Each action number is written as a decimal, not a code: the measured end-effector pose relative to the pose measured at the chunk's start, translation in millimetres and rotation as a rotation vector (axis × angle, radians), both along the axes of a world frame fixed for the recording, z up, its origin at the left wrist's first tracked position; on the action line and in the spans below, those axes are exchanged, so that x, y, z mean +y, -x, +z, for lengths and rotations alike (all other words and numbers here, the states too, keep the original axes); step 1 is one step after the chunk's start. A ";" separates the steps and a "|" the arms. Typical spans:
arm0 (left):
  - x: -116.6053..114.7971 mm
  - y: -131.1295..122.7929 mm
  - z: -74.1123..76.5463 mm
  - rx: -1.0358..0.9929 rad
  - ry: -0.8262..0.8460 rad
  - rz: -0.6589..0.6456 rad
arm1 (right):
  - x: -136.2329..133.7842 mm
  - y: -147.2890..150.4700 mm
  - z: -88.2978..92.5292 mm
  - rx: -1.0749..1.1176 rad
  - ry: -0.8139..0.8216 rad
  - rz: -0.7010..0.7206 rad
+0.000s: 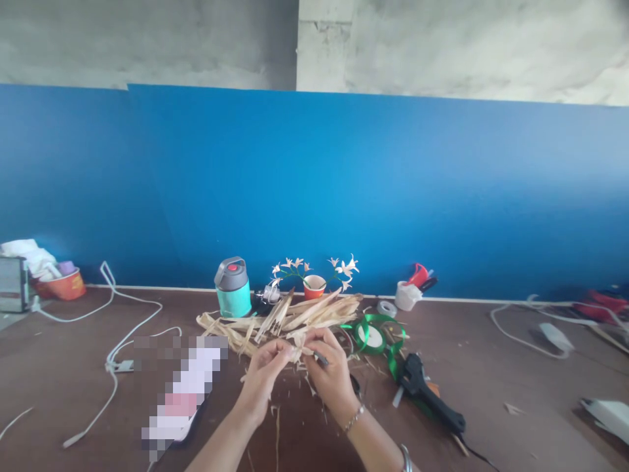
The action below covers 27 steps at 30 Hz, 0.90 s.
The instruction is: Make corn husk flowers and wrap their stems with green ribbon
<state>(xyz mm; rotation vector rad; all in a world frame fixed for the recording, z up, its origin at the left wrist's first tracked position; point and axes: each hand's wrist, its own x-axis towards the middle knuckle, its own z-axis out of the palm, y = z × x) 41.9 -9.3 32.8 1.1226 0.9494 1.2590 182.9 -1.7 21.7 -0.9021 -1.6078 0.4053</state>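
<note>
My left hand (268, 370) and my right hand (330, 367) meet over the table, fingers pinched. Between them is a small pale piece of dried husk (299, 347), its exact shape partly hidden by the fingertips. A short dark, thin object (322, 358) shows at my right fingers; its kind is unclear. Just behind the hands lies a heap of dried husks (314, 313). Beyond it, an orange-red paper cup (314, 288) holds green stems with small white flowers (348, 265). To the right of my right hand is a spool of green ribbon (371, 335).
A black glue gun (432, 396) lies at right, its cord trailing forward. A roll of tape (387, 308) and a white cup of tools (407, 295) stand behind. At left are a turquoise flask (233, 288), a blurred-out phone-like object (184, 393) and white cables (115, 341). Blue panel behind.
</note>
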 end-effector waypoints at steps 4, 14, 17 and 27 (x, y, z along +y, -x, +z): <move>1.9 3.5 4.7 0.039 -0.054 -0.070 | -0.4 -0.4 1.6 0.024 0.019 0.017; 5.9 7.6 5.4 0.026 0.004 -0.067 | 0.5 -1.1 0.5 0.049 0.139 0.070; 6.4 6.7 2.4 0.006 0.025 -0.042 | 0.2 -0.4 0.2 0.055 0.152 0.070; 3.8 6.6 6.2 0.031 0.021 -0.027 | 1.1 -0.3 -3.9 0.046 0.106 0.096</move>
